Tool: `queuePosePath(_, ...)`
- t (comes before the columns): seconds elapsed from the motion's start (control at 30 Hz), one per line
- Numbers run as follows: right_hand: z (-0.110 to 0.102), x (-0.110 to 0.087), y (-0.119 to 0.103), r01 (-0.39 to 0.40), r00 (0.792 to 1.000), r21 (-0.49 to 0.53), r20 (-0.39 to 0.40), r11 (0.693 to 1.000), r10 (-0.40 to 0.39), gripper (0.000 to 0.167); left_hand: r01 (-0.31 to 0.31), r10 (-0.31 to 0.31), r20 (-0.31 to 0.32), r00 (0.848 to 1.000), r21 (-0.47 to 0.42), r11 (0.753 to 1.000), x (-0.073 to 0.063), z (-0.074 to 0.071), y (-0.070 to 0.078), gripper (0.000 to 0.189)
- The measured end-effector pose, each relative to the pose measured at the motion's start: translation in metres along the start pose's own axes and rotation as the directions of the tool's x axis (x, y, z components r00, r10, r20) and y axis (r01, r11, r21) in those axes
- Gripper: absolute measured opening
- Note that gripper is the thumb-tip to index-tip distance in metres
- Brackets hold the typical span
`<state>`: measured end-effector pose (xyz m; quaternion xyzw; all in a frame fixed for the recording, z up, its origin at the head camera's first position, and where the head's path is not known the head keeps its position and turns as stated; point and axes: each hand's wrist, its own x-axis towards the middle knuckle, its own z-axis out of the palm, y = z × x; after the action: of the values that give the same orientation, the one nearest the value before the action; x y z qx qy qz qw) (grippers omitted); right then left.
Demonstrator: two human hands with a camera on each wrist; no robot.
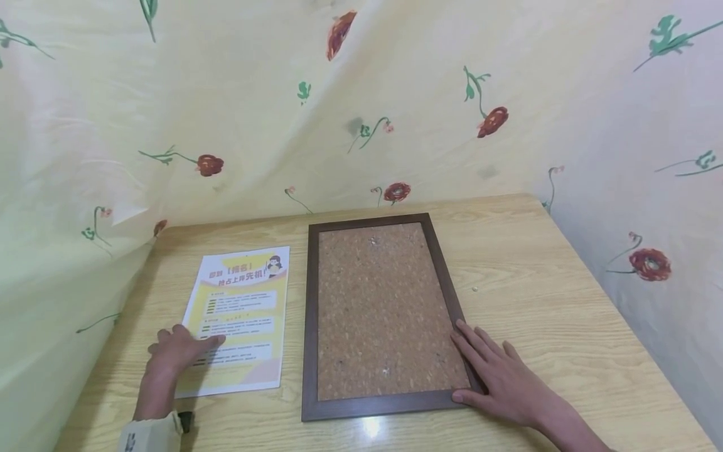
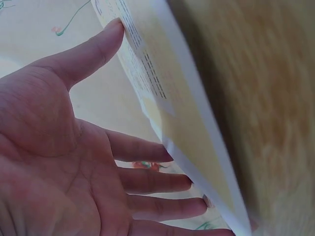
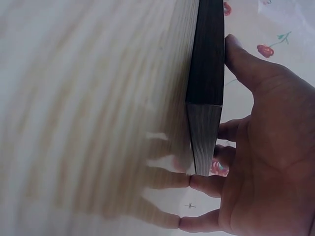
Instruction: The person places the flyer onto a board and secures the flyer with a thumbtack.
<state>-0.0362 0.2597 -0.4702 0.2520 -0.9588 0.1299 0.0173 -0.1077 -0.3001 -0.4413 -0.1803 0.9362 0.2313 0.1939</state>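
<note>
A yellow and white printed sheet [image 1: 243, 314] with coloured lettering and a cartoon figure lies flat on the table's left side. My left hand [image 1: 174, 353] is at its left edge. The thumb [image 2: 106, 44] touches the printed face, and the spread fingers meet the edge in the left wrist view. To the right lies a dark brown frame [image 1: 311, 326] around a speckled, cork-like panel [image 1: 390, 301]. My right hand [image 1: 503, 376] rests at the frame's near right corner, fingers extended, some on the rim and some on the table.
The wood-grain table [image 1: 542, 314] carries both items side by side with a narrow gap. A small shiny speck [image 1: 475, 289] lies right of the frame. Flower-patterned fabric [image 1: 271, 113] hangs behind and along both sides.
</note>
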Motion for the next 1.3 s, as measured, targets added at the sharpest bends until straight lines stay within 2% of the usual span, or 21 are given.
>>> queuePosePath(0.17, 0.0, 0.001, 0.0, -0.008, 1.0, 0.007, 0.012, 1.0, 0.008, 0.09, 0.006, -0.006, -0.024, 1.0, -0.011, 1.0, 0.002, -0.002, 0.001, 0.1)
queuePosePath(0.43, -0.001, 0.002, -0.001, -0.017, 0.999, 0.004, 0.032, 1.0, 0.016, 0.09, 0.021, -0.022, -0.07, 0.997, -0.022, 1.0, 0.002, -0.004, 0.002, 0.066)
queuePosePath(0.53, -0.001, 0.002, 0.0, -0.018, 0.999, 0.004, 0.035, 1.0, 0.018, 0.09, 0.004, -0.004, -0.087, 0.996, -0.006, 1.0, 0.001, -0.007, 0.001, 0.049)
queuePosePath(0.67, -0.001, 0.001, 0.0, -0.009, 1.0, 0.002, 0.023, 1.0, 0.009, 0.09, -0.033, 0.032, -0.106, 0.994, -0.004, 0.999, 0.0, -0.009, -0.003, 0.035)
queuePosePath(0.8, 0.0, 0.001, 0.0, 0.008, 1.0, -0.011, 0.002, 1.0, -0.008, 0.089, -0.047, 0.041, -0.122, 0.992, -0.049, 0.998, 0.0, -0.01, -0.006, 0.029)
queuePosePath(1.1, 0.0, 0.002, 0.001, -0.003, 1.0, -0.009, 0.018, 1.0, 0.003, 0.09, -0.04, 0.02, -0.174, 0.985, -0.114, 0.993, -0.004, -0.014, 0.001, 0.031)
queuePosePath(1.2, 0.001, 0.001, 0.001, -0.007, 1.0, -0.007, 0.019, 1.0, 0.007, 0.09, -0.043, 0.014, -0.205, 0.979, -0.137, 0.99, -0.007, -0.014, 0.003, 0.028)
queuePosePath(1.3, 0.002, 0.001, 0.0, -0.012, 1.0, -0.003, 0.022, 1.0, 0.012, 0.09, -0.052, 0.01, -0.263, 0.965, -0.152, 0.987, -0.01, -0.015, 0.004, 0.023)
